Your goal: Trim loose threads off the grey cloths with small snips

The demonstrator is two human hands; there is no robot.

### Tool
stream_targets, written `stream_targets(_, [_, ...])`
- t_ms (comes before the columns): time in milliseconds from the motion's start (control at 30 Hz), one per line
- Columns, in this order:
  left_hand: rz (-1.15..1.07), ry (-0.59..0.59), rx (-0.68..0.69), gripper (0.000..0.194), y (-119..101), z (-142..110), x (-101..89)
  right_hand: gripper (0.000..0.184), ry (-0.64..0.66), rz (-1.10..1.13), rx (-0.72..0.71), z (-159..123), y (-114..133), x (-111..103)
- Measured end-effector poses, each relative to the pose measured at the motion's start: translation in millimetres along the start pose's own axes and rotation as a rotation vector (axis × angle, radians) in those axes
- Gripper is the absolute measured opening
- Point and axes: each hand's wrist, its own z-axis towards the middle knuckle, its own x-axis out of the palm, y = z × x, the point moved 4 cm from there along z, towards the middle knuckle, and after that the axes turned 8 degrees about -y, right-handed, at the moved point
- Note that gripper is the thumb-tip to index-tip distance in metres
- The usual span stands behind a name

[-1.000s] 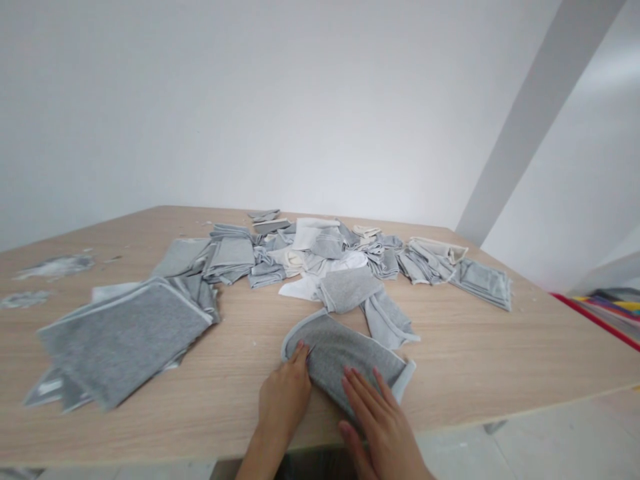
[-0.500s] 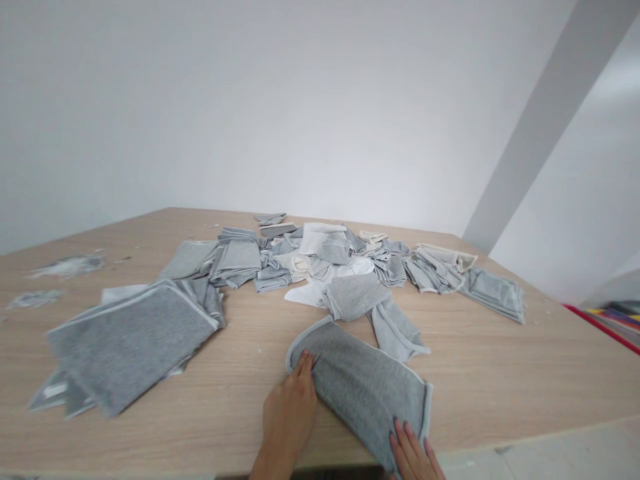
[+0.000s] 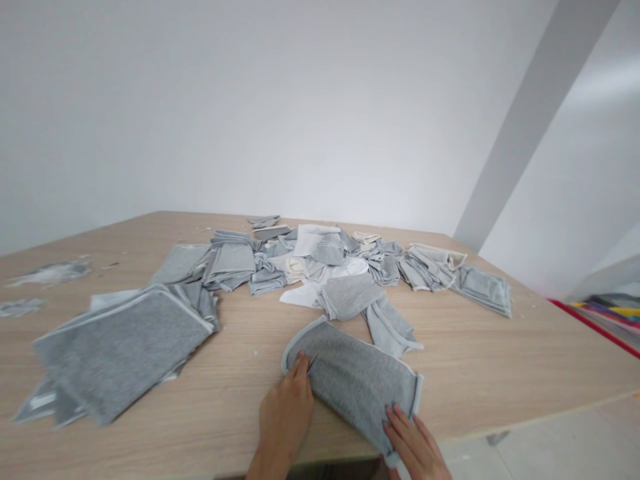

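A grey knit fabric piece (image 3: 357, 373) with pale edging lies slantwise at the table's front edge, slightly rumpled. My left hand (image 3: 287, 407) is at its left end, fingers together and pressed on the cloth, thumb hidden. A small dark line shows by those fingertips, too small to make out. At the right end, my right hand (image 3: 415, 440) has its fingers laid over the near corner, with what looks like the thumb below the edge. Just beyond the piece are two more folded grey pieces, one pale (image 3: 350, 297) and one narrower (image 3: 390, 325).
A stack of grey fabric pieces (image 3: 125, 350) lies to the left. A heap of grey, white and cream pieces (image 3: 320, 250) spreads across the middle, with folded piles (image 3: 483, 288) on its right. White scraps (image 3: 50, 273) lie far left. Colourful items (image 3: 610, 310) stand beyond the right table edge.
My right hand has shifted slightly up and left, and the fabric's right end has come with it. My left hand stays at the left end. The view has turned slightly right.
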Motion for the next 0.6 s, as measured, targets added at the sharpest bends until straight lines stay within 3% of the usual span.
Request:
stream_targets(233, [-0.089, -0.019, -0.004, 0.046, 1, 0, -1.2, 0.034, 0.105, 0.145, -0.282, 20, -23, -15])
stream_targets(400, [-0.217, -0.088, -0.065, 0.044, 9, 0, -10.7, 0.038, 0.129, 0.241, -0.194, 50, -21, -17])
stream_targets(500, [-0.323, -0.165, -0.101, 0.047, 21, -2, -17.4, 0.041, 0.168, 0.3, -0.165, 90, -11, -38])
stream_targets(600, [-0.605, -0.272, -0.185, 0.047, 36, -8, -20.9, 0.04, 0.329, 0.343, -0.103, 144, -4, -61])
